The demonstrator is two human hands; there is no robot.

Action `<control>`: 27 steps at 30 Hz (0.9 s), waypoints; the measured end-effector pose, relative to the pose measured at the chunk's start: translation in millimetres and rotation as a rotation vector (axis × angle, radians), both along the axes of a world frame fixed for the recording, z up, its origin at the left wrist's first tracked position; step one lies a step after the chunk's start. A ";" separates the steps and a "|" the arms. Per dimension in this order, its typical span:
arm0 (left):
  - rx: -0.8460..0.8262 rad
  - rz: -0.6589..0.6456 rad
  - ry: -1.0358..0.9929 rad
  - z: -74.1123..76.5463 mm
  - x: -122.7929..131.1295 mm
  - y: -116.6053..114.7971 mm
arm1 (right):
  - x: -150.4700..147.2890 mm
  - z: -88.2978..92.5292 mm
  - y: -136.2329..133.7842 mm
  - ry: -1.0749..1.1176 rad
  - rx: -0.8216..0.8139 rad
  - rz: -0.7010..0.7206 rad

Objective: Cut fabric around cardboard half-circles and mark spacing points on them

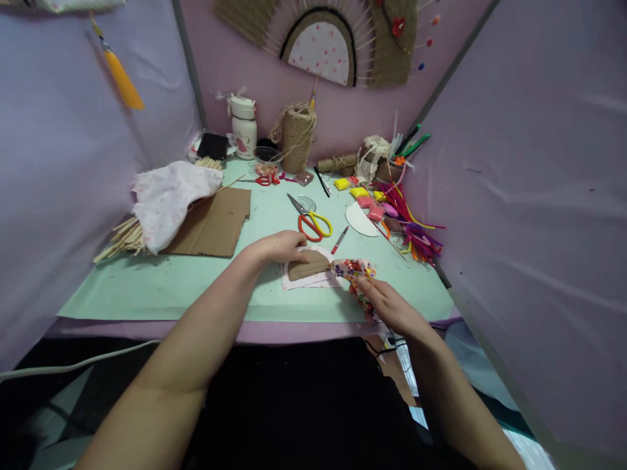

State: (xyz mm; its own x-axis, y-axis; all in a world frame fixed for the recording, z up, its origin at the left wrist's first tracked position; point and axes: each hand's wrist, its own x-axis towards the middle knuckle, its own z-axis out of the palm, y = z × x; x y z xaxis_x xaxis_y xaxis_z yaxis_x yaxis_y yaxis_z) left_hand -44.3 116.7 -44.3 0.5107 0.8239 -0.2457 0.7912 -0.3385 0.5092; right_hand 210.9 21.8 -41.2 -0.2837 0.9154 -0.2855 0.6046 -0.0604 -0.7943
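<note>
A half-circle of brown cardboard (309, 265) lies on a piece of white dotted fabric (294, 285) near the table's front edge. My left hand (287, 248) holds the cardboard down at its upper left, with the thumb on it and the other fingers partly hidden. In my right hand (385, 300) is a flower-patterned glue gun (353, 269), the fingers wrapped round its handle. Its nozzle points left and meets the cardboard's right end; whether it touches I cannot tell. A dark cord hangs below that hand. A red pen (339, 240) and large scissors (311, 219) lie just beyond.
To the left, a cardboard sheet (220, 222), dotted cloth (171, 196) and sticks (125, 238). Behind stand a bottle (243, 127) and a twine spool (297, 140). On the right are a white half-circle (361, 220), clay packets (365, 202) and pipe cleaners (421, 238). Fabric walls enclose the table.
</note>
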 end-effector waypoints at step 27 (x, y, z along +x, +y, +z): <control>-0.036 0.006 -0.076 3.4 -2.5 -1.9 | 34.1 -4.0 3.0 -0.420 0.456 -0.196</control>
State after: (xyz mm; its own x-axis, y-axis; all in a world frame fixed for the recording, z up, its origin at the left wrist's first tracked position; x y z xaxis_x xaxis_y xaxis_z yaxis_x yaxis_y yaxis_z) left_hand -46.8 114.8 -40.9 0.5240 0.8183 -0.2360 0.7516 -0.3140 0.5800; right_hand 245.1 24.8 -45.2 -0.0483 0.9944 0.0937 0.8812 0.0865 -0.4647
